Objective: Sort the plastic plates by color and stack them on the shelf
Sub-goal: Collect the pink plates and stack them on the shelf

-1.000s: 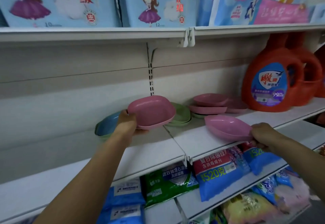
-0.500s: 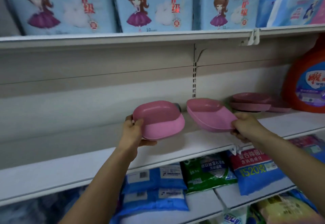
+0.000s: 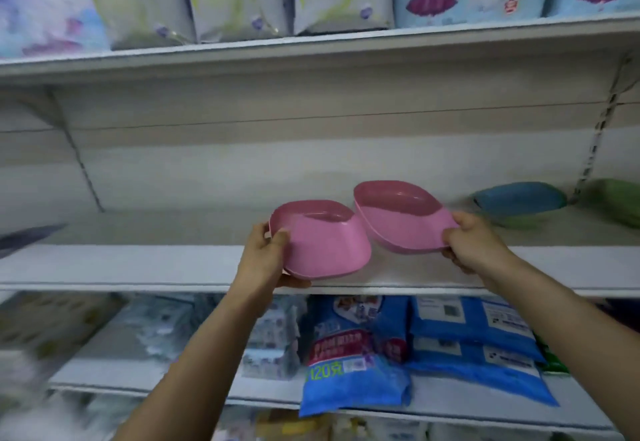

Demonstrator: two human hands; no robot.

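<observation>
Midway along a white store shelf [image 3: 138,264], each hand's grip closes on a pink plate, left hand [image 3: 265,260] on the left plate [image 3: 325,243] and right hand [image 3: 476,245] on the right plate [image 3: 401,219], above the shelf, while a blue plate [image 3: 519,198] at right and packaged goods [image 3: 360,354] blur.

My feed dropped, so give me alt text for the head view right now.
Each hand holds one pink oval plastic plate tilted above the white shelf: left hand on the left plate, right hand on the right plate. A blue plate lies on a green plate further right.
</observation>
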